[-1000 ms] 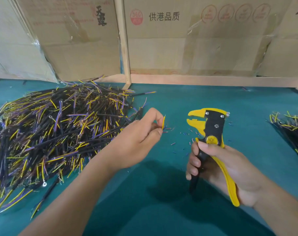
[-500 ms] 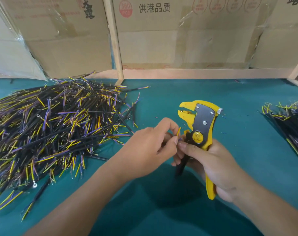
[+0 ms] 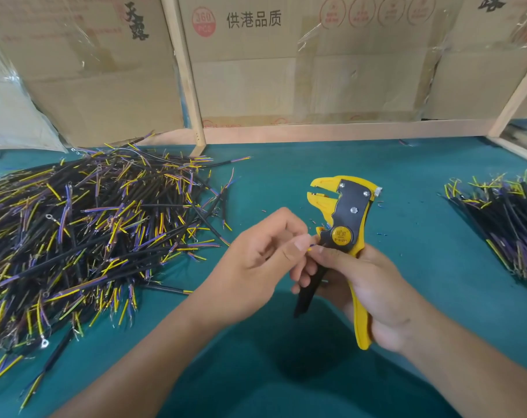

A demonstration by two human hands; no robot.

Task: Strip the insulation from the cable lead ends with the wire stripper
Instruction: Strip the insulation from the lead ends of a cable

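Note:
My right hand grips the yellow and black wire stripper by its handles, jaws pointing up and left, slightly apart. My left hand pinches a short cable lead whose yellow tip shows between my thumb and fingers, right beside the stripper's pivot. My right thumb touches that lead too. Most of the lead is hidden inside my left hand. A big pile of black cables with yellow and purple leads lies to the left on the teal table.
A smaller pile of cables lies at the right edge. Tiny insulation scraps dot the table around the stripper. Cardboard boxes and a wooden frame close off the back.
My left hand brought the lead from the left over to the stripper, and both hands came together near the middle. The stripper tilted slightly and the view shifted.

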